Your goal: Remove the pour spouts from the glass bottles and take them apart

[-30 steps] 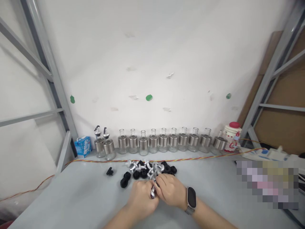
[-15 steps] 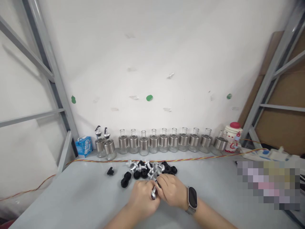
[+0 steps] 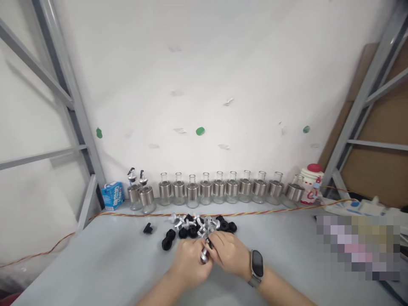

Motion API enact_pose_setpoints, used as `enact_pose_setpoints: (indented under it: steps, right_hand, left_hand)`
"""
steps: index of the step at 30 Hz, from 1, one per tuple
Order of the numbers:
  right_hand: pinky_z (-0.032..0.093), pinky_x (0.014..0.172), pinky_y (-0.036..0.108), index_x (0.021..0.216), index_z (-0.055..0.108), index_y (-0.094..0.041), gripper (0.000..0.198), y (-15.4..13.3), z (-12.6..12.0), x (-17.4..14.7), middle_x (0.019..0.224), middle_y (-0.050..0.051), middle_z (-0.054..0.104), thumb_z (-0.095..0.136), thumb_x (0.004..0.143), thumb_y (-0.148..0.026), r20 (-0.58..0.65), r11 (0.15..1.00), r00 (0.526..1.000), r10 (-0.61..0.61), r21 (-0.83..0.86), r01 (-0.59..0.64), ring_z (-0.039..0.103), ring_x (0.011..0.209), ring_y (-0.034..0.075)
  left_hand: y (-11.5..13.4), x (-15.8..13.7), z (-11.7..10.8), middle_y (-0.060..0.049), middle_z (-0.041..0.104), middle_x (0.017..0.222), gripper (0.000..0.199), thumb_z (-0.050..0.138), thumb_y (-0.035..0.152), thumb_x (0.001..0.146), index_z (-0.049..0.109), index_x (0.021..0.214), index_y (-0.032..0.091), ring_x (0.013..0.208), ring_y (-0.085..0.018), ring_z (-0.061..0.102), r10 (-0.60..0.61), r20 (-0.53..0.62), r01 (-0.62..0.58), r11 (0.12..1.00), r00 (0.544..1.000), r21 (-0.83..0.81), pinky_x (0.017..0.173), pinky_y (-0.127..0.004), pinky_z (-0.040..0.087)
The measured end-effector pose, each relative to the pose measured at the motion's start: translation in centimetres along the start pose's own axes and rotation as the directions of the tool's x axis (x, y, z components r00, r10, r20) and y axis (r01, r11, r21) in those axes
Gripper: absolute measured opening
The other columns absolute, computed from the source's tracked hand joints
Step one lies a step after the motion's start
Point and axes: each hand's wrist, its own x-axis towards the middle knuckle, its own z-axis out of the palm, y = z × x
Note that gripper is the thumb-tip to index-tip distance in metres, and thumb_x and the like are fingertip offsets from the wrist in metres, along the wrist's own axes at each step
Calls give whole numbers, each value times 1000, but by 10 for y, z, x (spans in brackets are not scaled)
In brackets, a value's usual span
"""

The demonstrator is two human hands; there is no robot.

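Note:
My left hand (image 3: 190, 260) is closed around a silver bottle pourer (image 3: 204, 256), whose rounded metal part shows between the hands. Fingers of my right hand (image 3: 230, 254) pinch a small black cap (image 3: 208, 243) at the pourer's upper end; my fingers partly hide the join. Just beyond the hands lies a pile of silver pourer spouts (image 3: 188, 224) and black rubber stoppers (image 3: 192, 231). Two more black stoppers (image 3: 166, 243) sit left of the pile, and a lone black cap (image 3: 148, 228) lies farther left.
Several glass bottles with steel sleeves (image 3: 192, 192) line the wall. Two bottles at left (image 3: 146, 196) carry pourers. A blue carton (image 3: 112, 196) stands at the left end, a red-lidded container (image 3: 311, 185) at the right. A twisted cable (image 3: 223, 213) crosses the table (image 3: 105, 255).
The pourer has tilted slightly between my hands, and more of the black cap shows at its upper end. Both hands stay nearly in place.

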Motion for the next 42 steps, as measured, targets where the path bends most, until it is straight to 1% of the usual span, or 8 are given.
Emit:
enact_pose_setpoints:
  steps: [3, 6, 10, 14, 18, 26, 32, 42]
  right_hand:
    - [43, 53, 27, 76, 54, -13, 31, -1, -1, 2, 61, 6, 58, 26, 88, -23, 12, 998, 999, 51, 25, -51, 56, 58, 16]
    - [44, 56, 28, 80, 53, -14, 29, -2, 0, 1, 65, 6, 59, 29, 88, -29, 38, 990, 991, 129, 57, -131, 58, 63, 18]
    - [44, 58, 28, 81, 53, -14, 29, -3, 1, 1, 69, 6, 59, 31, 87, -33, 62, 978, 980, 186, 82, -191, 57, 66, 18]
    - [44, 59, 28, 84, 54, -13, 30, -5, 4, 1, 72, 8, 60, 28, 88, -27, 57, 984, 983, 173, 32, -175, 57, 69, 19]
    - [44, 58, 29, 78, 54, -13, 33, -8, 9, 0, 68, 8, 58, 23, 89, -19, 65, 989, 987, 145, -41, -142, 56, 66, 19]
    - [44, 55, 28, 74, 53, -14, 34, -7, 7, -1, 63, 6, 57, 22, 89, -18, 46, 991, 990, 135, 11, -135, 55, 60, 17]
    - [44, 56, 28, 75, 53, -14, 34, -5, 1, 0, 62, 6, 58, 23, 89, -18, 43, 993, 993, 114, 19, -115, 56, 61, 17]
    - [44, 57, 28, 75, 54, -14, 36, -5, 0, -1, 62, 7, 59, 22, 90, -19, 41, 991, 991, 128, 33, -129, 57, 63, 17]
  left_hand:
    - [3, 1, -4, -5, 65, 60, 9, 47, 16, 63, 56, 65, 19, 59, -20, 61, -47, 20, 46, 998, 999, 36, 53, -27, 37]
    - [5, 2, -9, -6, 66, 62, 12, 47, 15, 61, 57, 67, 18, 61, -21, 62, -94, 52, 91, 994, 994, 59, 52, -28, 38]
    - [6, 2, -10, -6, 66, 61, 13, 46, 14, 61, 57, 66, 17, 60, -22, 62, -89, 44, 87, 995, 995, 55, 51, -28, 38]
    - [5, 1, -5, -5, 65, 58, 12, 45, 12, 61, 57, 63, 17, 56, -21, 62, -69, -30, 71, 996, 997, 54, 49, -27, 38]
    - [3, 0, 1, -6, 65, 56, 13, 45, 12, 61, 56, 60, 17, 52, -21, 62, -68, -81, 71, 996, 994, 46, 47, -27, 38]
    - [4, 0, 4, -5, 65, 56, 10, 46, 14, 61, 55, 60, 18, 53, -19, 62, -22, -138, 18, 999, 990, -28, 47, -25, 39]
    - [7, 0, 5, -5, 64, 56, 10, 45, 14, 62, 54, 61, 18, 52, -18, 61, -30, -129, 13, 991, 991, -130, 47, -25, 38]
    - [8, 2, 2, -4, 64, 57, 9, 46, 15, 64, 53, 61, 19, 53, -16, 60, -74, -75, 55, 974, 994, -222, 48, -23, 37]
